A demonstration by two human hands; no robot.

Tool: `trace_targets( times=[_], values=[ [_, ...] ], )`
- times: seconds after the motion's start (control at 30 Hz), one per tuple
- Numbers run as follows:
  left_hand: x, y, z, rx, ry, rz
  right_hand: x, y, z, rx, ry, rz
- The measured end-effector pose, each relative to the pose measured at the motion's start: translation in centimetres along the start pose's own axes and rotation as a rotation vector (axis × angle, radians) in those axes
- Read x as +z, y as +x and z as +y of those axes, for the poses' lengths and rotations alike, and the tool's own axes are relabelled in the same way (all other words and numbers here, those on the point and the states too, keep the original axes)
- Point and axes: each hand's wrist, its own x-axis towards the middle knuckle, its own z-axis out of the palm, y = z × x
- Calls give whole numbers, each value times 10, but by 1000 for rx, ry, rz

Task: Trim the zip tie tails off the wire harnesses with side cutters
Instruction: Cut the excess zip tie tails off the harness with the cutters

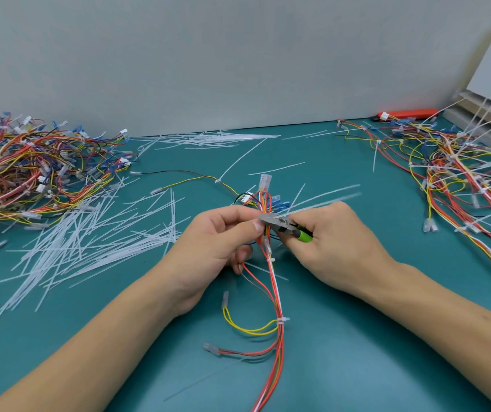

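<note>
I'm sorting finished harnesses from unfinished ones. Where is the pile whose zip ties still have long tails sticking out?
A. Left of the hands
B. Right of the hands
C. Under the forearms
B: the right-hand pile bristles with long white tails; the left pile shows none that long.

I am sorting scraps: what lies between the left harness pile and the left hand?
Head view: loose cut zip tie tails on the teal table.

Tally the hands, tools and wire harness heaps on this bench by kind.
Hands: 2, left hand and right hand.
Side cutters: 1, in the right hand.
Orange tool by the wall: 1.
Harness heaps: 2, left heap and right heap.
Held harness: 1.
Total: 7.
</note>
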Motion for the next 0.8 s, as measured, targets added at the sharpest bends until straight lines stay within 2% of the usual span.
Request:
trace_targets(
  times=[0.8],
  values=[
    [-2, -1, 1, -6, -15, -11, 1, -2, 2, 23, 35, 23]
  ],
)
